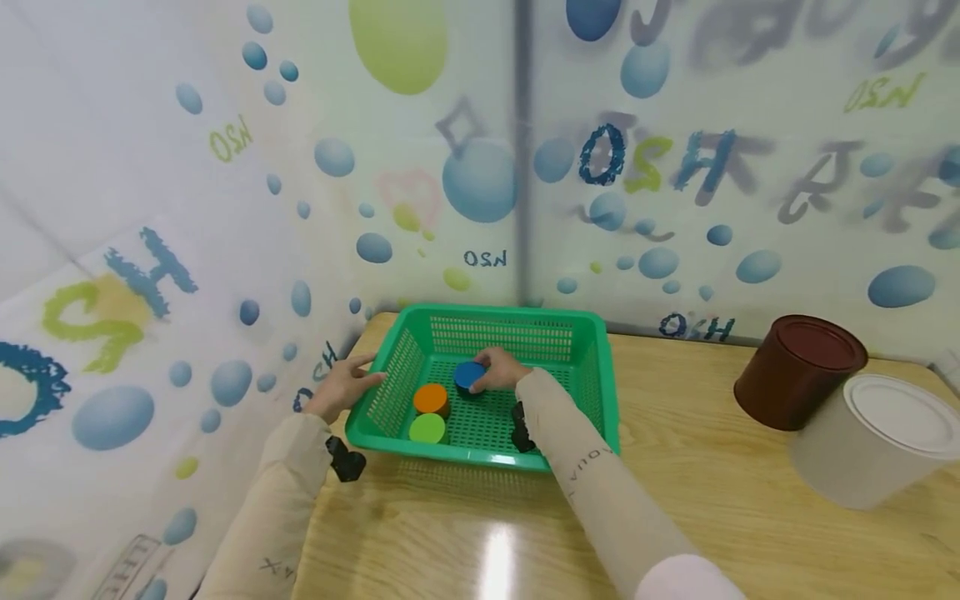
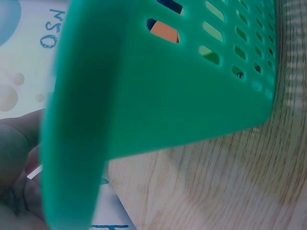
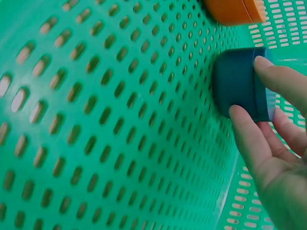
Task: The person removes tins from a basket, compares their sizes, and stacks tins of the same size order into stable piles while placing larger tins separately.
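Observation:
A green plastic basket (image 1: 517, 458) with slotted walls stands on the wooden table. Inside it, my right hand (image 1: 501, 369) pinches a small round blue jar (image 1: 468, 377) between thumb and fingers. In the right wrist view the blue jar (image 3: 235, 84) is at the basket floor, its ribbed lid towards the palm. Left of it in the basket are an orange jar (image 1: 431, 400) and a lime-green round container (image 1: 428, 429). My left hand (image 1: 343, 387) grips the basket's left rim; in the left wrist view the rim (image 2: 86, 115) hides part of that hand.
On the table (image 1: 675, 500) to the right stand a dark brown lidded canister (image 1: 797, 371) and a white lidded canister (image 1: 877, 442), side by side. A printed wall covering (image 1: 480, 283) rises behind the basket and along its left.

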`<state>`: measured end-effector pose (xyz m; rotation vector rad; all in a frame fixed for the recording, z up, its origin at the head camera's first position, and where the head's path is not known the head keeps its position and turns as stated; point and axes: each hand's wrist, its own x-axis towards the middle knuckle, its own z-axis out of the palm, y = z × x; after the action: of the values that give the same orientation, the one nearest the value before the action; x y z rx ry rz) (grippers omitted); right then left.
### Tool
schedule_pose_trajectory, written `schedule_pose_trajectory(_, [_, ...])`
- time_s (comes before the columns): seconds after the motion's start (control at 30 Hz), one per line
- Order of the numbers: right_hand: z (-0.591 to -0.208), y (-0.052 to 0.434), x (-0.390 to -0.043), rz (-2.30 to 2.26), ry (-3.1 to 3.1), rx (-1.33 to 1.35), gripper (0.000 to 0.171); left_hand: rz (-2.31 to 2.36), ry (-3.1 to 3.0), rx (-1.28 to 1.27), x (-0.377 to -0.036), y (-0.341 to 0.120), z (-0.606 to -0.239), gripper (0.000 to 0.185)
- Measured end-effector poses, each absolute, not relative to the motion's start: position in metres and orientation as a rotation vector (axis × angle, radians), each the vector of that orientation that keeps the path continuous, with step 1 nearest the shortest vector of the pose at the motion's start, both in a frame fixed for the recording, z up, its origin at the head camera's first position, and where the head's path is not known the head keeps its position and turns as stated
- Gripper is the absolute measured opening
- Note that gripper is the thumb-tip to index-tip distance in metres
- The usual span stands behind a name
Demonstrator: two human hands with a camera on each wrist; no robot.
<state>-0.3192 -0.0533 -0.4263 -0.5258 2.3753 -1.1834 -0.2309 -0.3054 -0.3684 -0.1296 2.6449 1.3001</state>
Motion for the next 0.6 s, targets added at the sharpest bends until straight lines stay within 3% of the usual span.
schedule_pose_trajectory(0.4, [-0.417,-0.045,-0.310,-1.173,2.300,-0.462,0.053,1.325,2.616,-0.148,-0.232,-0.313,-0.372,0.059])
schedule_pose_trajectory(0.6, [-0.438,-0.036,-0.326,-1.202,2.254,-0.524,0.064,1.350,2.609,-0.093,-0.232,-0.309,-0.373,0.056])
